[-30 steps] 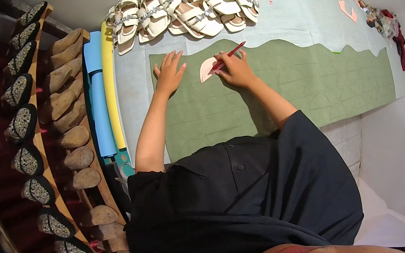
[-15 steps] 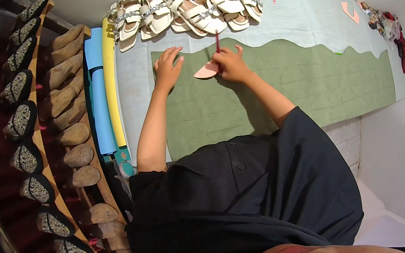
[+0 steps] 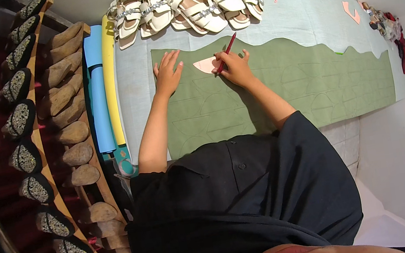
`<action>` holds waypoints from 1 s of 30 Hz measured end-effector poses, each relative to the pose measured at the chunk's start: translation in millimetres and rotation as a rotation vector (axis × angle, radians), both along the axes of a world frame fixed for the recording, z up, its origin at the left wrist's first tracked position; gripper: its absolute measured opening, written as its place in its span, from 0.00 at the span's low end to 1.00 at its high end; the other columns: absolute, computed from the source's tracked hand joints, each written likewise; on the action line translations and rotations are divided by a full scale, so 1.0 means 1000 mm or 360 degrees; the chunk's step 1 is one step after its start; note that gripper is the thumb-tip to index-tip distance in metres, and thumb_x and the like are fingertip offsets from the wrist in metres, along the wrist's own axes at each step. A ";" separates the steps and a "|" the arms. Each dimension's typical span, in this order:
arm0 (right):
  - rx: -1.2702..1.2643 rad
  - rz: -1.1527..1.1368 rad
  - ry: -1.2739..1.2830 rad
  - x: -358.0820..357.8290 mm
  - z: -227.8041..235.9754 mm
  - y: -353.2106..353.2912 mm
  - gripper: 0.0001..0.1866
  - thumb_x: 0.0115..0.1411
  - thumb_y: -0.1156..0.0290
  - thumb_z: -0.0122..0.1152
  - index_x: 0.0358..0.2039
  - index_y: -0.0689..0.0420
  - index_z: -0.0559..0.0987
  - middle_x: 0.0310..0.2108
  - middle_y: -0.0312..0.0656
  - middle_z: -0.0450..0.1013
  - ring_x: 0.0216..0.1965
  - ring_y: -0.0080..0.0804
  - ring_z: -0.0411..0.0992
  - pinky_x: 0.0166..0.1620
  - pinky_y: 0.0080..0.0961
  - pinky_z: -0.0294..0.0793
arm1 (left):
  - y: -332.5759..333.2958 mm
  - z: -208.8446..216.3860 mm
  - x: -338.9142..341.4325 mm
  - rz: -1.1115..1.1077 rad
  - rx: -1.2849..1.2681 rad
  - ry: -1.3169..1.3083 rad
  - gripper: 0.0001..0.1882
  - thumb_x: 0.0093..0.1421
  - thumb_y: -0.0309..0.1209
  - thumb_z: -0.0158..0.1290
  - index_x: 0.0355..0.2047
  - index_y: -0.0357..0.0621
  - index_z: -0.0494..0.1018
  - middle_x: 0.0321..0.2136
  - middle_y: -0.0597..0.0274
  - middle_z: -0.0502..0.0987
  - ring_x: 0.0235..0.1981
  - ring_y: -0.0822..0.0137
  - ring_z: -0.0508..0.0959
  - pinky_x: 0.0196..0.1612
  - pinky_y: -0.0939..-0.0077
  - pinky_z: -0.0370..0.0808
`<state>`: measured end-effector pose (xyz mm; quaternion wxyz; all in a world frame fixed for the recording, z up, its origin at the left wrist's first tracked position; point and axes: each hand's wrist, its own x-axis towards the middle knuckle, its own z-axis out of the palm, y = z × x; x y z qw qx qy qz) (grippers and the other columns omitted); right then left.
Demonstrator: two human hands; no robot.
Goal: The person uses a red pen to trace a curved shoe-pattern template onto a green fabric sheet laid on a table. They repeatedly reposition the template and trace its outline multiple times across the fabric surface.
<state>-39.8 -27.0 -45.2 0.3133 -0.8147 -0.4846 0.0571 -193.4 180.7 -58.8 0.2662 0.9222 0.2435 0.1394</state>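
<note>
A sheet of green material (image 3: 282, 92), covered with rows of drawn curved outlines, lies across the table. Its far edge is wavy. My left hand (image 3: 168, 74) rests on the sheet's far left corner, fingers stretched and holding nothing. Closed around a dark red pen (image 3: 231, 45), my right hand (image 3: 237, 68) is at the far middle of the sheet. The pen leans, its upper end pointing away to the right. Partly under my right fingers sits a pale pink pattern piece (image 3: 202, 66) with a curved edge, flat on the green.
Several white strappy sandals (image 3: 205, 12) are piled at the table's back. Blue (image 3: 100, 100) and yellow rolls (image 3: 112, 87) stand along the left edge, beside racks of embellished black shoes (image 3: 21, 120) and wooden lasts (image 3: 75, 133). Another pink piece (image 3: 352, 12) lies at the far right.
The pen has tipped from upright to a slant toward the right. The pink piece has turned slightly under my right hand. My left hand has barely moved.
</note>
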 end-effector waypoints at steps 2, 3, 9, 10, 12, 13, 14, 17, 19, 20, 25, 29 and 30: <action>0.0040 -0.0050 -0.0088 -0.005 -0.005 0.004 0.22 0.52 0.55 0.67 0.46 0.46 0.71 0.37 0.33 0.75 0.44 0.33 0.73 0.57 0.64 0.43 | -0.002 0.000 0.001 0.0011 0.0035 0.0006 0.24 0.65 0.41 0.46 0.61 0.57 0.64 0.61 0.62 0.64 0.66 0.62 0.57 0.65 0.45 0.46; 0.0060 -0.0077 -0.0131 -0.007 -0.007 0.005 0.22 0.53 0.55 0.66 0.46 0.46 0.71 0.37 0.33 0.75 0.43 0.33 0.73 0.57 0.64 0.43 | -0.003 0.000 0.001 0.0011 0.0043 0.0008 0.23 0.65 0.40 0.45 0.61 0.56 0.64 0.61 0.62 0.64 0.66 0.61 0.58 0.65 0.46 0.46; 0.0015 -0.0119 -0.0182 -0.020 -0.007 0.018 0.21 0.54 0.56 0.64 0.46 0.47 0.72 0.37 0.33 0.76 0.41 0.34 0.74 0.57 0.67 0.41 | -0.002 -0.003 0.001 0.0027 0.0034 0.0001 0.24 0.66 0.40 0.43 0.62 0.55 0.61 0.62 0.61 0.64 0.65 0.59 0.58 0.66 0.48 0.47; 0.0050 -0.0147 -0.0170 -0.021 -0.007 0.018 0.21 0.54 0.56 0.64 0.46 0.47 0.72 0.37 0.34 0.76 0.42 0.35 0.74 0.57 0.67 0.40 | -0.001 -0.004 0.001 0.0025 0.0032 0.0000 0.24 0.66 0.40 0.42 0.63 0.55 0.61 0.62 0.61 0.63 0.65 0.59 0.58 0.65 0.48 0.48; 0.0117 -0.0195 -0.0146 -0.023 -0.010 0.017 0.20 0.55 0.55 0.64 0.45 0.47 0.72 0.37 0.34 0.76 0.42 0.35 0.74 0.58 0.67 0.40 | -0.003 -0.002 0.000 0.0025 0.0106 0.0042 0.25 0.66 0.40 0.42 0.64 0.55 0.59 0.62 0.61 0.62 0.65 0.58 0.58 0.65 0.47 0.49; 0.0137 -0.0202 -0.0160 -0.023 -0.012 0.017 0.20 0.55 0.55 0.64 0.45 0.47 0.73 0.38 0.34 0.76 0.43 0.35 0.74 0.58 0.67 0.39 | -0.005 -0.002 0.001 0.0024 0.0184 0.0085 0.25 0.67 0.40 0.41 0.64 0.55 0.59 0.63 0.61 0.62 0.65 0.59 0.58 0.65 0.47 0.50; 0.0154 -0.0210 -0.0176 -0.023 -0.012 0.016 0.19 0.55 0.54 0.63 0.45 0.47 0.73 0.38 0.34 0.76 0.43 0.35 0.74 0.58 0.67 0.39 | -0.008 -0.001 0.002 0.0021 0.0260 0.0125 0.26 0.67 0.40 0.41 0.64 0.55 0.58 0.63 0.61 0.62 0.65 0.59 0.58 0.65 0.47 0.51; 0.0144 -0.0196 -0.0156 -0.023 -0.010 0.014 0.19 0.56 0.53 0.62 0.45 0.46 0.73 0.39 0.35 0.76 0.45 0.35 0.73 0.58 0.67 0.38 | -0.013 -0.003 0.004 0.0054 0.0478 0.0281 0.26 0.67 0.41 0.40 0.65 0.56 0.57 0.63 0.62 0.61 0.65 0.59 0.59 0.64 0.46 0.52; 0.0123 -0.0178 -0.0144 -0.024 -0.009 0.013 0.20 0.56 0.51 0.62 0.45 0.45 0.73 0.40 0.34 0.76 0.46 0.34 0.73 0.58 0.67 0.38 | -0.014 -0.006 0.003 0.0078 0.0562 0.0303 0.25 0.67 0.42 0.39 0.64 0.57 0.58 0.63 0.62 0.61 0.65 0.60 0.59 0.64 0.45 0.52; 0.0116 -0.0175 -0.0152 -0.024 -0.009 0.013 0.20 0.56 0.51 0.61 0.45 0.45 0.73 0.40 0.34 0.76 0.46 0.34 0.73 0.58 0.67 0.38 | -0.014 -0.008 0.003 0.0087 0.0605 0.0312 0.25 0.67 0.42 0.39 0.64 0.57 0.58 0.63 0.62 0.61 0.65 0.60 0.58 0.64 0.45 0.53; 0.0073 -0.0170 -0.0235 -0.026 -0.009 0.015 0.20 0.55 0.50 0.61 0.45 0.45 0.74 0.41 0.34 0.76 0.47 0.32 0.73 0.57 0.63 0.42 | -0.015 -0.012 0.004 0.0112 0.0618 0.0328 0.25 0.67 0.44 0.37 0.64 0.57 0.59 0.64 0.62 0.60 0.65 0.61 0.58 0.64 0.44 0.52; 0.0100 -0.0170 -0.0298 -0.027 -0.013 0.016 0.22 0.54 0.48 0.62 0.46 0.46 0.74 0.41 0.34 0.76 0.46 0.30 0.73 0.55 0.58 0.47 | -0.014 -0.011 0.005 0.0115 0.0612 0.0356 0.25 0.68 0.45 0.37 0.64 0.57 0.59 0.65 0.62 0.59 0.65 0.61 0.58 0.64 0.45 0.52; 0.0101 -0.0174 -0.0313 -0.027 -0.014 0.017 0.23 0.54 0.48 0.62 0.46 0.46 0.74 0.41 0.34 0.76 0.46 0.30 0.74 0.55 0.57 0.48 | -0.014 -0.010 0.005 0.0116 0.0608 0.0358 0.26 0.67 0.46 0.37 0.64 0.58 0.59 0.65 0.62 0.59 0.66 0.61 0.58 0.64 0.45 0.52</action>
